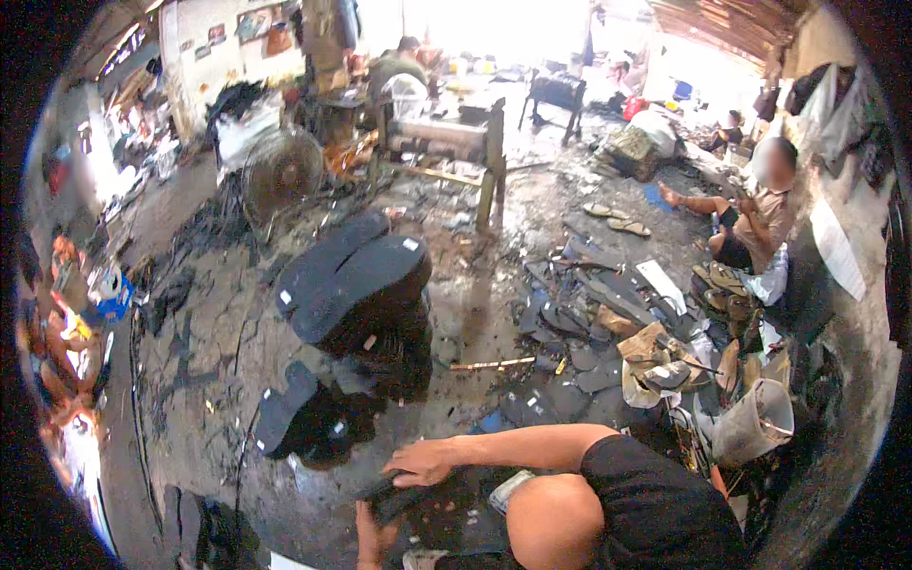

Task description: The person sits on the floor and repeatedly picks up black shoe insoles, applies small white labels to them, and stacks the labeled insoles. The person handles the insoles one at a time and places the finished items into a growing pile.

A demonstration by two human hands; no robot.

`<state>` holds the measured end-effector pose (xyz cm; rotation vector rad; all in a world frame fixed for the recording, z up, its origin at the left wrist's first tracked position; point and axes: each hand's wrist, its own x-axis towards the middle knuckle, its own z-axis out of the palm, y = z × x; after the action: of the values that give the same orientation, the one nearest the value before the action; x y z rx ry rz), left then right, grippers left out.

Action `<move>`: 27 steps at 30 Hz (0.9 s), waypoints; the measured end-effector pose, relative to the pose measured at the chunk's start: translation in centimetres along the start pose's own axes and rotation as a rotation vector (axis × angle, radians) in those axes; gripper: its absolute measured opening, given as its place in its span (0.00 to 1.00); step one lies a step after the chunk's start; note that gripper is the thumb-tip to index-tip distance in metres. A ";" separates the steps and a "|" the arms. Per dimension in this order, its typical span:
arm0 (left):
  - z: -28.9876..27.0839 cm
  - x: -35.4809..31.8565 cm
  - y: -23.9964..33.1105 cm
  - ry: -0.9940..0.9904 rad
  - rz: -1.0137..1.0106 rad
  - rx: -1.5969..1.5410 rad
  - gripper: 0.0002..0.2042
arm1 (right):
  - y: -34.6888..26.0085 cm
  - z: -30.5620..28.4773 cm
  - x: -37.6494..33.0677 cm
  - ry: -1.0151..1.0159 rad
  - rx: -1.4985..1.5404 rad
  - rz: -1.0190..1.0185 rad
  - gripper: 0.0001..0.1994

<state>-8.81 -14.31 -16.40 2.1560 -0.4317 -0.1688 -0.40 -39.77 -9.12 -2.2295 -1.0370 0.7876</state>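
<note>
My right hand [425, 463] reaches in from the lower right, below a black sleeve. Its fingers bend over the edge of a dark, flat piece [391, 501] that looks like a shoe sole, blurred. By the lower edge, my left hand [376, 539] is close against the same piece; its fingers are smeared and partly hidden. Just beyond the hands stands a small stack of black soles [288, 407] with small white labels. Farther off is a taller stack of black soles [366, 280], also labelled.
A round fan [283, 180] and a wooden frame [491, 166] stand beyond the stacks. Loose dark soles [594, 304] litter the floor at right, near a whitish bucket [755, 423]. A person [765, 214] sits at far right. My bare knee [556, 521] is beside my right arm.
</note>
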 end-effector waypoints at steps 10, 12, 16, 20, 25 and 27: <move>6.1 -0.5 1.9 0.775 -0.459 -0.492 0.41 | 4.1 4.3 0.4 0.139 -0.126 0.256 0.48; 5.5 0.2 4.5 0.603 -0.468 -1.005 0.40 | 2.6 5.1 -0.9 0.124 0.488 0.298 0.49; 7.4 1.3 7.8 0.409 -0.515 -0.943 0.36 | 2.1 7.7 -6.2 0.374 0.958 0.232 0.53; 11.5 -0.3 7.6 0.109 -0.777 -0.607 0.42 | 6.6 7.8 -11.2 0.728 1.255 0.787 0.16; 14.8 -2.0 7.9 0.294 -0.581 0.074 0.46 | 8.0 8.8 -10.8 0.602 1.084 0.612 0.14; 15.3 -1.7 8.8 0.366 -0.441 0.174 0.46 | 7.9 8.8 -9.2 0.594 0.784 0.512 0.15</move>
<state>-16.75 -30.02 -18.26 2.3637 0.2511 0.0229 -7.66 -49.47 -17.96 -1.8203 0.1422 0.5279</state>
